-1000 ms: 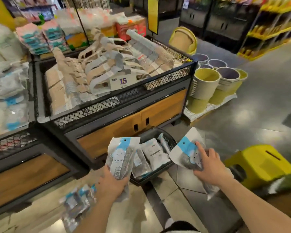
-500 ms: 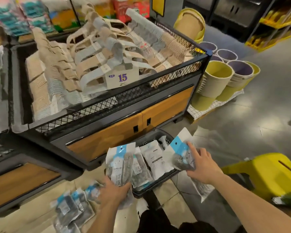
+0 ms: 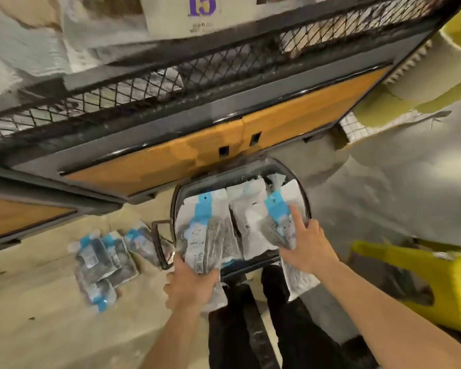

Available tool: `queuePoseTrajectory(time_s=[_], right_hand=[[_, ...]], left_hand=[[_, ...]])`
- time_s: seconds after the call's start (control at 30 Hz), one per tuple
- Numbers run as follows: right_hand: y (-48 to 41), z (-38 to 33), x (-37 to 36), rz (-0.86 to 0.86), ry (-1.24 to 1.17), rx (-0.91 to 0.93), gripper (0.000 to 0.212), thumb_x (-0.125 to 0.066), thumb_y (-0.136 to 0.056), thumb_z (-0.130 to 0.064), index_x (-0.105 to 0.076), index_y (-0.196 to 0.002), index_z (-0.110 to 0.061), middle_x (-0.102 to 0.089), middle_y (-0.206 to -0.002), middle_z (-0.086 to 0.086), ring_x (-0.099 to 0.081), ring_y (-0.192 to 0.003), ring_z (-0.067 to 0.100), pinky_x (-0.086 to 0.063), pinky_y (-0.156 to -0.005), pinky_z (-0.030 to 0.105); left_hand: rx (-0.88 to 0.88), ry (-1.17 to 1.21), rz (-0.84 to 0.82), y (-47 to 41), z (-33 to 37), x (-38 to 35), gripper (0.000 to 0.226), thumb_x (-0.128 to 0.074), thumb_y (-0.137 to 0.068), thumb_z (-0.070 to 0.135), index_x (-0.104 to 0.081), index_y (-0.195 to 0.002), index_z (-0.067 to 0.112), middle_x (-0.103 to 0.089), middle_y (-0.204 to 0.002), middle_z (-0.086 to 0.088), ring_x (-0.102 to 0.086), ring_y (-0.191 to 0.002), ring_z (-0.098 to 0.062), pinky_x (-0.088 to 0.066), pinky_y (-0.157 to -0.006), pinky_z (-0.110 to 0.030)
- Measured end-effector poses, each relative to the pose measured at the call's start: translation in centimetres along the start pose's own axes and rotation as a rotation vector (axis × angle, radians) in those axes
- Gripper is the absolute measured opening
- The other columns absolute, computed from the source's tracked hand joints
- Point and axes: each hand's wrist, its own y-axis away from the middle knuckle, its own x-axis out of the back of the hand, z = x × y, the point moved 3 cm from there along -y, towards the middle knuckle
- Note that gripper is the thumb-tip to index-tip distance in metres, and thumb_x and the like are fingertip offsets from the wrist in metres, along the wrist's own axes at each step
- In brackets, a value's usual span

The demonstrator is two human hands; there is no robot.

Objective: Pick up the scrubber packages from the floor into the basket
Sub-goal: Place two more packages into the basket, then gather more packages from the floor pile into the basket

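A dark plastic basket (image 3: 180, 194) stands on the floor against the display stand, with scrubber packages inside it. My left hand (image 3: 190, 284) grips a clear scrubber package with a blue header (image 3: 202, 235) over the basket's left half. My right hand (image 3: 308, 245) holds another blue-topped scrubber package (image 3: 278, 211) over the basket's right side. A further white package (image 3: 249, 219) lies in the basket between them. Several more packages (image 3: 101, 259) lie in a heap on the floor left of the basket.
The black mesh display stand with orange wooden panels (image 3: 290, 121) rises just behind the basket. A yellow stool (image 3: 437, 278) sits at the right. My dark trouser legs (image 3: 250, 328) are below the basket. Yellow bins (image 3: 453, 59) stand at the upper right.
The view has dropped closer to the floor. Both hands have moved forward and down, bringing their packages over the basket.
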Motion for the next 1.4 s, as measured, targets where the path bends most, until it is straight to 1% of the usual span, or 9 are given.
queuePoseTrajectory(time_s=[0.27, 0.4, 0.53, 0.7, 0.83, 1.0, 1.2, 1.3, 1.4], right_hand=[[-15.1, -0.5, -6.7, -0.071, 0.168, 0.01, 0.103, -0.056, -0.083, -0.061, 0.017, -0.15, -0.037, -0.028, -0.141, 0.025, -0.055, -0.11, 0.039, -0.05, -0.077, 0.038], [-19.4, -0.8, -9.3, -0.065, 0.203, -0.049, 0.101, -0.044, -0.084, -0.071, 0.024, -0.148, -0.035, 0.001, -0.156, 0.023, -0.048, -0.124, 0.043, -0.052, -0.085, 0.043], [-20.2, -0.7, -10.7, -0.122, 0.219, -0.023, 0.099, -0.028, -0.079, -0.085, 0.025, -0.148, -0.036, 0.019, -0.158, 0.018, -0.042, -0.13, 0.043, -0.047, -0.094, 0.049], [-17.1, 0.6, -11.7, -0.127, 0.251, 0.253, 0.082, -0.019, -0.086, -0.077, 0.022, -0.148, -0.042, 0.037, -0.154, 0.009, -0.021, -0.141, 0.04, -0.044, -0.1, 0.049], [-17.4, 0.9, -13.2, -0.149, 0.324, 0.344, 0.076, -0.026, -0.091, -0.069, 0.017, -0.149, -0.044, 0.042, -0.151, 0.003, -0.006, -0.144, 0.038, -0.042, -0.104, 0.048], [-19.1, 0.0, -15.1, -0.185, 0.423, 0.309, 0.075, -0.02, -0.091, -0.071, 0.023, -0.146, -0.045, 0.043, -0.151, 0.004, -0.006, -0.144, 0.038, -0.038, -0.107, 0.046], [-17.6, -0.9, -14.4, -0.092, 0.64, 0.275, 0.07, -0.004, -0.091, -0.07, 0.036, -0.14, -0.04, 0.044, -0.148, 0.006, 0.018, -0.145, 0.045, 0.002, -0.111, 0.071], [-16.6, -3.7, -13.2, -0.002, 0.665, 0.377, 0.066, -0.003, -0.093, -0.065, 0.037, -0.138, -0.037, 0.041, -0.147, 0.005, 0.022, -0.145, 0.04, 0.009, -0.111, 0.069], [-15.3, -8.0, -13.5, 0.045, 0.641, 0.536, 0.063, -0.005, -0.097, -0.057, 0.024, -0.148, -0.035, 0.028, -0.158, 0.007, 0.016, -0.148, 0.034, 0.016, -0.114, 0.056]], left_hand=[[0.028, -0.105, 0.145, -8.7, 3.6, -8.7, 0.109, -0.062, -0.066, 0.074, 0.002, -0.146, 0.038, -0.035, -0.144, -0.021, -0.039, -0.13, -0.041, -0.043, -0.101, -0.052], [0.059, -0.153, 0.221, -11.4, 4.8, -12.2, 0.11, -0.061, -0.067, 0.074, 0.0, -0.149, 0.033, -0.032, -0.144, -0.019, -0.034, -0.132, -0.039, -0.039, -0.102, -0.054], [0.116, -0.148, 0.127, -13.9, 4.8, -14.6, 0.106, -0.05, -0.068, 0.083, 0.005, -0.148, 0.04, -0.017, -0.152, -0.013, -0.029, -0.137, -0.039, -0.035, -0.105, -0.056], [-0.133, -0.372, 0.153, -13.7, 4.4, -15.0, 0.082, -0.022, -0.083, 0.08, 0.009, -0.151, 0.043, 0.02, -0.16, -0.002, 0.001, -0.149, -0.031, -0.017, -0.116, -0.057], [-0.215, -0.444, 0.062, -14.8, 3.8, -15.6, 0.093, -0.033, -0.082, 0.079, 0.022, -0.147, 0.044, 0.038, -0.154, 0.006, 0.009, -0.149, -0.027, -0.024, -0.115, -0.057], [-0.217, -0.395, 0.083, -15.7, 3.7, -16.6, 0.096, -0.045, -0.081, 0.074, 0.016, -0.148, 0.044, 0.033, -0.155, 0.007, 0.007, -0.149, -0.03, -0.039, -0.107, -0.054], [-0.251, -0.45, 0.106, -14.9, 2.3, -14.4, 0.092, -0.034, -0.082, 0.079, 0.016, -0.149, 0.042, 0.026, -0.159, 0.002, 0.008, -0.149, -0.027, -0.005, -0.119, -0.055], [-0.216, -0.456, 0.184, -14.9, -0.6, -11.2, 0.078, -0.017, -0.09, 0.072, 0.014, -0.151, 0.035, 0.019, -0.161, -0.003, 0.011, -0.15, -0.023, 0.001, -0.121, -0.046], [-0.187, -0.401, 0.312, -14.9, -4.7, -7.6, 0.071, -0.02, -0.094, 0.062, 0.003, -0.154, 0.032, 0.008, -0.163, -0.006, 0.003, -0.15, -0.026, -0.002, -0.121, -0.045]])
